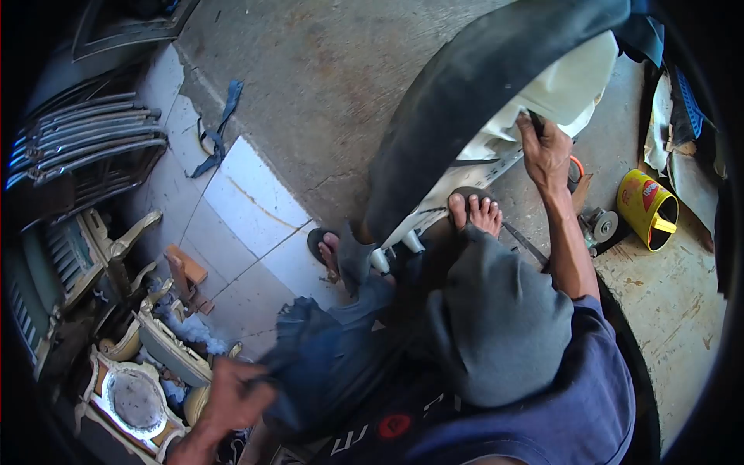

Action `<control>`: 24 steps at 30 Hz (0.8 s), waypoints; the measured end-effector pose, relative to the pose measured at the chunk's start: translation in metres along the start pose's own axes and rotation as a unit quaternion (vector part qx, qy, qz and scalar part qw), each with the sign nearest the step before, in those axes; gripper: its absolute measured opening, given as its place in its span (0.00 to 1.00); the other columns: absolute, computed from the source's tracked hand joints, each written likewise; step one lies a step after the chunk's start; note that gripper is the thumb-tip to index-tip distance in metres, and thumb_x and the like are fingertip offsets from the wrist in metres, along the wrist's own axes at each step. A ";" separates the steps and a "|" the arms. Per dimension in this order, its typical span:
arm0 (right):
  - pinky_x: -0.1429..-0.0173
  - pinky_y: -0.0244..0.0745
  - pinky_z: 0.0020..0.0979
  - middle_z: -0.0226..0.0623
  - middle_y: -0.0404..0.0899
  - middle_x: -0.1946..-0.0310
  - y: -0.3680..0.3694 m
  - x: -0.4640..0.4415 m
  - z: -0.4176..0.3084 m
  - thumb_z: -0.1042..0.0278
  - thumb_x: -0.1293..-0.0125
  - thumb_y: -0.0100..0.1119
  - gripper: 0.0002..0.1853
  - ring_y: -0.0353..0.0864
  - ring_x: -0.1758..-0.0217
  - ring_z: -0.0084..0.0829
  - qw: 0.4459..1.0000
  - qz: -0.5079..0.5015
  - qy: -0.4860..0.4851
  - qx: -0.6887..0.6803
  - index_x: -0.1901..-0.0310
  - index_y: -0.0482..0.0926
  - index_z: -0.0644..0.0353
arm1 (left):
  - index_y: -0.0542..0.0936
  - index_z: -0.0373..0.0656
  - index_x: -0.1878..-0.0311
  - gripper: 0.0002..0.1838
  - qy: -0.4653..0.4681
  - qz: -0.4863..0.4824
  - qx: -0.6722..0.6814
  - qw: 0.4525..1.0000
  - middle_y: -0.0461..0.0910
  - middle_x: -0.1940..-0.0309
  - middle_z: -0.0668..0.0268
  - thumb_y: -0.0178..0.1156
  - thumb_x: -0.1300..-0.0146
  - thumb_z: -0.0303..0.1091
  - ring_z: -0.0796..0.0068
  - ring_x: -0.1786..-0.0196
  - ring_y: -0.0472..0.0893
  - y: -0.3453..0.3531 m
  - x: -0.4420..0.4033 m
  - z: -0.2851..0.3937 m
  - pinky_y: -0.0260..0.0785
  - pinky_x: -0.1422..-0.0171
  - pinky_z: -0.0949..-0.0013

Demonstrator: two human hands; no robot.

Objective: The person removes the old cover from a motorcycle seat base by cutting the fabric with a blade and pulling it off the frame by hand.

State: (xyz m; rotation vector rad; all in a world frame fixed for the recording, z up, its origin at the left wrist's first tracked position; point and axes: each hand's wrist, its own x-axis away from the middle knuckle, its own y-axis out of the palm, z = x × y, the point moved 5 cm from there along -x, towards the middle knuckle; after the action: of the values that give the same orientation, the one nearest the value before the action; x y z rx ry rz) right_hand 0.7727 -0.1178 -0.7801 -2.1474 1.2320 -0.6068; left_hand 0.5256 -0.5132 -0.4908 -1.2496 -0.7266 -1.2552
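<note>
My right hand is closed at the crumpled cream lining of a large curved piece with a dark outer cover. A small dark item shows between its fingers, too hidden to name. At the lower left, my left hand has its fingers curled round the edge of a dark blue cloth, which is blurred. A rounded grey cloth shape lies between my arms, in front of the purple shirt. The curved piece rests on the floor close to my sandalled feet.
A yellow cut-open container and a grinder-like tool lie at the right. Metal frames and carved cream furniture parts crowd the left. A blue cloth strip lies on the floor, near white tiles.
</note>
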 end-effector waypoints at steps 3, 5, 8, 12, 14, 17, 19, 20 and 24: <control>0.54 0.78 0.32 0.44 0.89 0.59 0.004 0.001 -0.002 0.57 0.28 0.64 0.20 0.84 0.61 0.28 0.997 0.004 0.045 -0.066 0.42 0.82 0.61 | 0.77 0.37 0.56 0.17 -0.040 0.519 0.096 0.849 0.79 0.63 0.67 0.59 0.29 0.45 0.79 0.65 0.78 -0.159 0.160 -0.088 0.73 0.60 0.72; 0.65 0.74 0.32 0.41 0.82 0.76 0.011 -0.002 -0.003 0.52 0.29 0.65 0.17 0.77 0.74 0.25 0.996 0.064 -0.008 -0.064 0.50 0.84 0.57 | 0.79 0.34 0.49 0.21 0.036 0.657 0.100 0.746 0.81 0.59 0.64 0.58 0.26 0.47 0.75 0.60 0.81 -0.224 0.215 -0.077 0.75 0.50 0.68; 0.62 0.76 0.41 0.47 0.82 0.74 0.009 -0.016 -0.012 0.55 0.30 0.64 0.19 0.82 0.71 0.43 0.994 -0.070 0.076 0.042 0.46 0.81 0.59 | 0.79 0.33 0.40 0.25 0.085 0.653 -0.008 0.753 0.82 0.52 0.61 0.57 0.26 0.48 0.73 0.52 0.81 -0.287 0.167 -0.062 0.74 0.43 0.66; 0.52 0.76 0.45 0.54 0.81 0.63 -0.025 0.014 -0.022 0.59 0.29 0.61 0.19 0.82 0.60 0.51 0.998 0.030 -0.043 -0.045 0.47 0.77 0.68 | 0.59 0.39 0.23 0.42 0.173 0.557 -0.510 0.633 0.64 0.26 0.46 0.67 0.37 0.41 0.46 0.25 0.64 -0.156 -0.078 0.099 0.53 0.22 0.49; 0.55 0.75 0.44 0.52 0.81 0.65 -0.034 0.043 0.003 0.60 0.26 0.58 0.16 0.81 0.62 0.51 0.994 0.095 -0.024 -0.043 0.50 0.78 0.66 | 0.49 0.43 0.19 0.57 0.315 0.349 -0.216 0.856 0.54 0.22 0.43 0.72 0.43 0.54 0.51 0.19 0.55 -0.083 -0.190 0.122 0.45 0.16 0.53; 0.50 0.75 0.40 0.48 0.84 0.63 -0.017 0.094 0.056 0.51 0.23 0.50 0.21 0.84 0.58 0.39 0.967 0.027 0.226 -0.115 0.49 0.79 0.63 | 0.39 0.50 0.18 0.68 0.316 0.015 0.127 0.940 0.55 0.23 0.41 0.72 0.48 0.69 0.51 0.22 0.60 0.017 -0.282 0.131 0.54 0.19 0.57; 0.50 0.73 0.37 0.44 0.83 0.63 0.017 0.117 0.087 0.51 0.23 0.50 0.22 0.81 0.58 0.36 0.940 -0.019 0.269 -0.211 0.43 0.78 0.61 | 0.40 0.47 0.18 0.67 0.311 -0.072 0.247 0.915 0.58 0.24 0.42 0.72 0.48 0.69 0.52 0.22 0.61 0.043 -0.290 0.133 0.55 0.20 0.57; 0.57 0.73 0.35 0.40 0.81 0.67 0.028 0.124 0.088 0.51 0.23 0.51 0.21 0.79 0.64 0.33 0.915 -0.052 0.298 -0.266 0.41 0.76 0.60 | 0.43 0.45 0.18 0.65 0.344 -0.031 0.262 0.901 0.60 0.26 0.44 0.73 0.46 0.65 0.55 0.24 0.63 0.048 -0.281 0.137 0.56 0.21 0.58; 0.84 0.51 0.23 0.21 0.63 0.82 0.049 0.123 0.069 0.53 0.22 0.54 0.17 0.59 0.86 0.15 0.815 -0.065 0.331 -0.472 0.43 0.72 0.56 | 0.55 0.38 0.21 0.52 0.445 0.232 0.048 0.863 0.67 0.30 0.50 0.73 0.39 0.52 0.61 0.28 0.68 0.057 -0.273 0.148 0.58 0.23 0.61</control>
State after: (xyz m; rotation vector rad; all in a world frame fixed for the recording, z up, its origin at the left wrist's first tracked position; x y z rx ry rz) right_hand 0.8443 -0.2275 -0.8519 -2.9730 2.0953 -1.0023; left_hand 0.5481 -0.3035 -0.7255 -0.5753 0.1870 -1.1899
